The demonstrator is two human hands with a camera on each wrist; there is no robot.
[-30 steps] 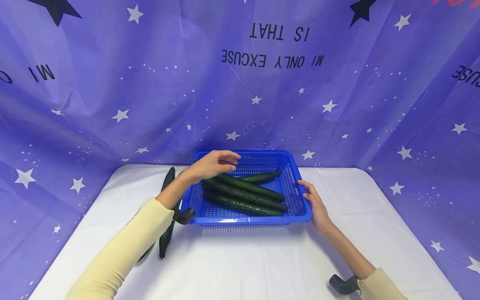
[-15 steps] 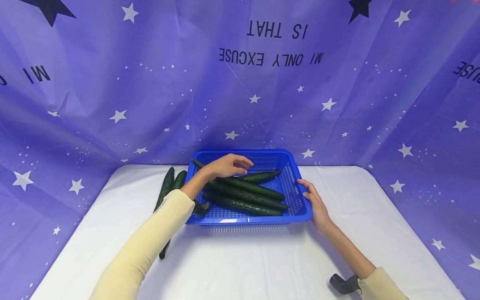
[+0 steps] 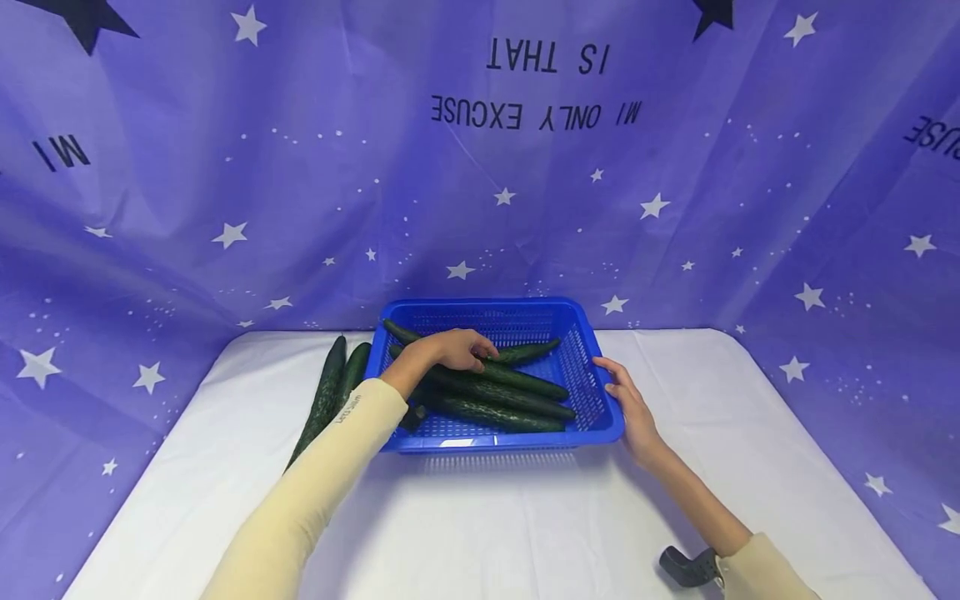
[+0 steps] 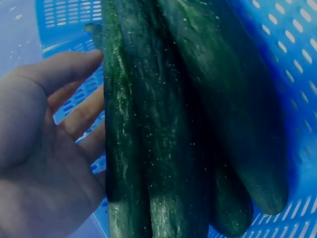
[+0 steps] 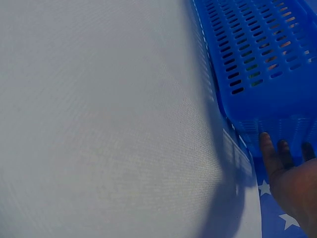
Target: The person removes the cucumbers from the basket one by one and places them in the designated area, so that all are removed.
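Note:
A blue perforated basket [image 3: 525,439] stands at the back of the white table with several long green cucumbers [image 3: 502,414] in it. Inside it, my left hand [image 3: 457,347] is lowered over the pile, fingers loosely bent. In the left wrist view, the thumb tip is right at the side of one cucumber [image 4: 124,148], and the fingertips are hidden behind it. My right hand [image 3: 639,421] holds the basket's right rim, with fingertips over the edge in the head view. In the right wrist view, other fingers [image 5: 270,153] lie against the end wall.
Two more cucumbers [image 3: 324,392] lie on the table left of the basket, partly covered by the left sleeve [image 3: 322,492]. A purple star-printed cloth [image 3: 480,192] hangs behind and at both sides. A black camera mount [image 3: 688,567] is on the right wrist.
My left hand has moved right over the basket and down onto the cucumbers, uncovering more of those on the table. The right hand has stayed at the rim.

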